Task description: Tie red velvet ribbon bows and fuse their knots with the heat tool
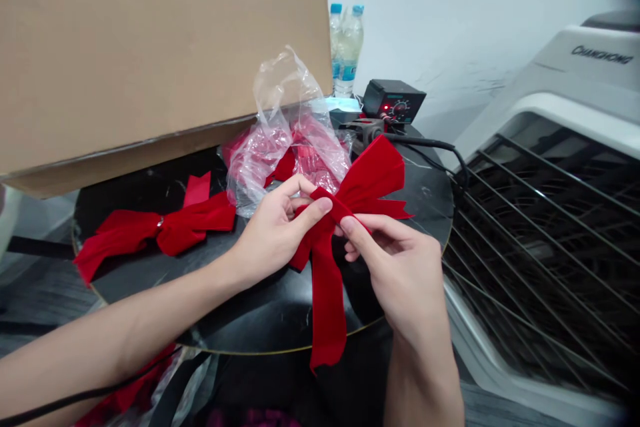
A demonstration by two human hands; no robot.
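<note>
**Where is the red velvet bow (373, 173), and how is it gripped?**

It is held up near the centre of the frame, above the round black marble tabletop (280, 310). Its middle is pinched between the thumb and forefinger of the left hand (273, 233) and is pressed from the other side by the thumb and forefinger of the right hand (400, 267). Neither hand is spread.

**How much of it has been formed?**

Folded ribbon has been fanned toward the upper right, and a long notched tail is left hanging toward the bottom of the frame. A narrow band is seen across the middle, but whether it has been fastened cannot be told, since that part is covered by the fingers.

**Is anything further along?**

A second bow (150, 230) has been laid on the tabletop at the left, its middle gathered by a small metal ring (160, 221). No such ring is seen on the held bow.

**What else is placed nearby?**

A clear plastic bag (285, 120) with red material inside is placed beyond the hands, beneath the edge of a cardboard box (150, 67) at the upper left. Two water bottles (347, 53) and a soldering station (393, 101) are seen at the top centre, and an air cooler (545, 253) is seen at the right.
</note>
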